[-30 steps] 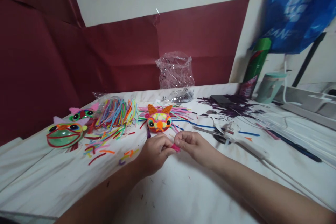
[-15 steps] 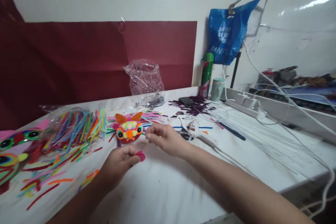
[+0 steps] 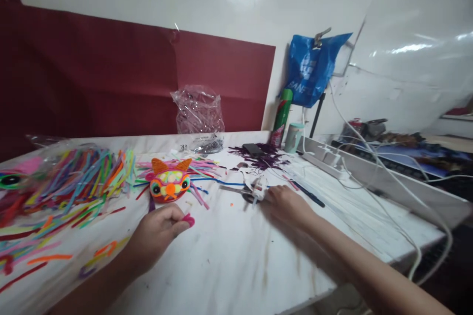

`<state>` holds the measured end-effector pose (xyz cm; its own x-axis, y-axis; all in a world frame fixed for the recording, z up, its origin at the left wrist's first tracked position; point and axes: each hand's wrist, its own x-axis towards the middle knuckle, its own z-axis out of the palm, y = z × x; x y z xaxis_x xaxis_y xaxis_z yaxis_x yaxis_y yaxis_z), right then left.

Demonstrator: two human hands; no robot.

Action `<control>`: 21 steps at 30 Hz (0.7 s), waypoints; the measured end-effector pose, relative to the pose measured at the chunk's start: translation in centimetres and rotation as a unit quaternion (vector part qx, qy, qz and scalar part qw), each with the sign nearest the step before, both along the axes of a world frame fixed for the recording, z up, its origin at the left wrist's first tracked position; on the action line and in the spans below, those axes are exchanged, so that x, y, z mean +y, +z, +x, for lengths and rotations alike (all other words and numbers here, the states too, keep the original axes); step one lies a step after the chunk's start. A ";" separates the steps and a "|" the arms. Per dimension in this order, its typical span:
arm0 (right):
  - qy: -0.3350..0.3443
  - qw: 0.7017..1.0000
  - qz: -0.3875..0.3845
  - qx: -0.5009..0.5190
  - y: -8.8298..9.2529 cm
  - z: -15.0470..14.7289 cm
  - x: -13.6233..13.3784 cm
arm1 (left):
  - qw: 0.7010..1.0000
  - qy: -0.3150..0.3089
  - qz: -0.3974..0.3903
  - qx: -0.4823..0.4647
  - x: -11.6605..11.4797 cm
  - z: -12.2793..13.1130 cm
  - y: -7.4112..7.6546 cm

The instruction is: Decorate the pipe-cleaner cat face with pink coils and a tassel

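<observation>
Between the thumb and fingers of my left hand (image 3: 162,226) is a small curled pink pipe cleaner (image 3: 189,220). My right hand (image 3: 286,203) is wrapped round the handle of a white hot glue gun (image 3: 259,188), whose nozzle points toward the front of the table. Beside and partly under the gun lie scissors (image 3: 236,189). Just behind my left hand sits a colourful animal head (image 3: 170,186) with orange ears, round eyes and an orange nose.
Many coloured pipe cleaners (image 3: 94,172) lie on the marble-look table (image 3: 221,266) at left. At the back stand a clear plastic bag (image 3: 199,113), a green spray can (image 3: 283,114) and a cup (image 3: 294,138). White cables (image 3: 391,157) run along the right side.
My right hand has moved right, from near my left hand to the glue gun's handle, and closed round it. My left hand keeps the pink pipe cleaner. The view has tilted and shifted.
</observation>
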<state>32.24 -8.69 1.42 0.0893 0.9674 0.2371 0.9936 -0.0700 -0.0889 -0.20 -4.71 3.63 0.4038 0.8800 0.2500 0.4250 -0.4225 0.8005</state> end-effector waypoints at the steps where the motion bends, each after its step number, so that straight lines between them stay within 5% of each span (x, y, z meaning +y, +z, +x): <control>1: -0.007 1.000 0.000 -0.006 -0.4 0.0 0.0 | 1.000 0.000 -0.004 0.006 0.0 0.1 0.0; 10: -0.046 0.998 0.035 0.006 -1.9 0.0 0.4 | 1.000 -0.008 -0.006 0.015 -0.2 0.1 -0.1; 21: -0.081 0.991 0.107 0.016 -0.8 2.7 1.5 | 0.998 -0.002 0.062 0.005 0.1 -0.3 -0.2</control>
